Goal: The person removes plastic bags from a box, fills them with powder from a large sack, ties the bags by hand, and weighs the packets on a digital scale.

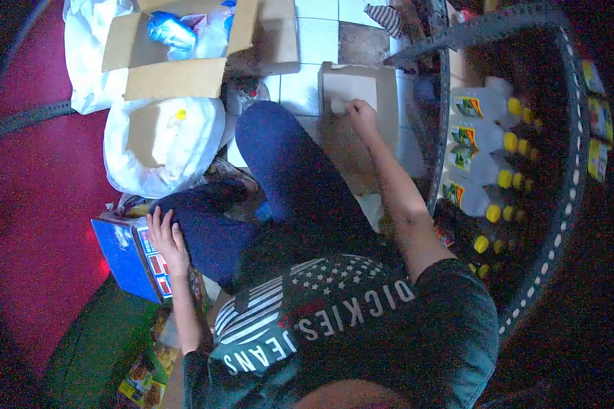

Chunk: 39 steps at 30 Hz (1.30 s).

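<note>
Two hands are in view, one at each side of the person's two bent knees. At 1 o'clock, the right hand (362,118) is over one open box (387,129), its fingers curled into a fist. One small pale scrap (338,106) shows just beside the knuckles; whether the fist grips it, I cannot tell. The box sits on white floor tiles (317,42).

At 8 o'clock, the left hand (168,244) lies at the panel edge of one blue scale (119,255), next to the left knee, fingers released, straight and slightly apart, grasping nothing.

At 10 o'clock is one open white sack (205,160) with one small yellow item (181,114) in it. At 11 o'clock stands one open carton (174,80), holding one blue bag (174,33) and clear plastic (215,34). One striped cloth (385,20) lies at 12 to 1 o'clock.

At 2 o'clock, three labelled jugs (486,102) show, with at least six yellow caps (505,178); the others are too dark to count.
</note>
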{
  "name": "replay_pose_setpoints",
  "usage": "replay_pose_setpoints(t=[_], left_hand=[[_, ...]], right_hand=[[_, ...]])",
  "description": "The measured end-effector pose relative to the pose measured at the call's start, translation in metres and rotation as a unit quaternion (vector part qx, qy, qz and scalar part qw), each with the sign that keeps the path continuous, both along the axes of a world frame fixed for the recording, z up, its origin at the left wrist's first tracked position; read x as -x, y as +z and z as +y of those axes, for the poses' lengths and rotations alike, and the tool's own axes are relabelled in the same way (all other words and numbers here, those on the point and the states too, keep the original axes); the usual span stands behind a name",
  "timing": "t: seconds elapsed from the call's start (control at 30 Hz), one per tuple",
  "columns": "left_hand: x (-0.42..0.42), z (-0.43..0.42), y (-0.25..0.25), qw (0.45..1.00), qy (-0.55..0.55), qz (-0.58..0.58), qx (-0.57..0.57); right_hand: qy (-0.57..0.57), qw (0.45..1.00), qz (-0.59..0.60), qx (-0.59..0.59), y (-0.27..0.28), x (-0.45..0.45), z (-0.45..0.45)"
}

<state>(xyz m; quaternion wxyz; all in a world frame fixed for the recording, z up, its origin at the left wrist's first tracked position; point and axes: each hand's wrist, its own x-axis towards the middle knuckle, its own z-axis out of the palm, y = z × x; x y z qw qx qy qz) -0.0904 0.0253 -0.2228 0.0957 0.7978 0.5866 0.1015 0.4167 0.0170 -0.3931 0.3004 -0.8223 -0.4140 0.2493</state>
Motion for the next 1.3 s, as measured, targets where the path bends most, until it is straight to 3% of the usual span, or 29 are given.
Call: replay_pose_setpoints(t=[0.07, 0.17, 0.27, 0.37, 0.5, 0.67, 0.77, 0.87, 0.9, 1.0, 1.3], left_hand=[[0.004, 0.002, -0.004, 1.000, 0.008, -0.002, -0.008], [0.005, 0.005, -0.005, 1.000, -0.003, -0.024, -0.016], [-0.002, 0.016, 0.005, 1.000, -0.009, -0.004, 0.014], [-0.013, 0.019, 0.017, 0.999, 0.006, 0.009, 0.034], [-0.013, 0.014, 0.022, 0.999, 0.010, -0.003, 0.040], [-0.014, 0.012, 0.032, 0.998, 0.017, 0.011, 0.055], [-0.014, 0.011, 0.036, 0.999, 0.011, 0.009, 0.050], [-0.013, 0.008, 0.037, 0.998, 0.017, 0.005, 0.055], [-0.013, 0.008, 0.038, 0.998, 0.017, 0.004, 0.052], [-0.013, 0.007, 0.041, 0.999, 0.018, 0.002, 0.046], [-0.009, 0.007, 0.041, 0.999, 0.016, -0.022, 0.042]], right_hand=[[-0.011, 0.999, 0.051, -0.006, -0.004, -0.002, 0.009], [-0.029, 0.998, -0.011, -0.048, -0.054, -0.020, 0.024], [-0.016, 0.998, -0.002, -0.052, -0.069, -0.035, 0.052], [-0.051, 0.998, 0.013, 0.034, -0.069, -0.045, 0.082], [-0.053, 0.998, 0.018, 0.016, -0.093, -0.061, 0.106], [-0.001, 0.991, -0.106, 0.086, -0.084, -0.059, 0.110], [-0.023, 0.998, -0.045, 0.041, -0.078, -0.056, 0.091], [0.027, 0.999, 0.016, 0.024, -0.057, -0.053, 0.060], [0.007, 0.997, 0.037, 0.068, -0.045, -0.048, 0.054], [-0.029, 0.998, 0.058, 0.015, -0.070, -0.055, 0.042], [-0.036, 0.990, 0.032, 0.133, -0.060, -0.045, 0.099]])
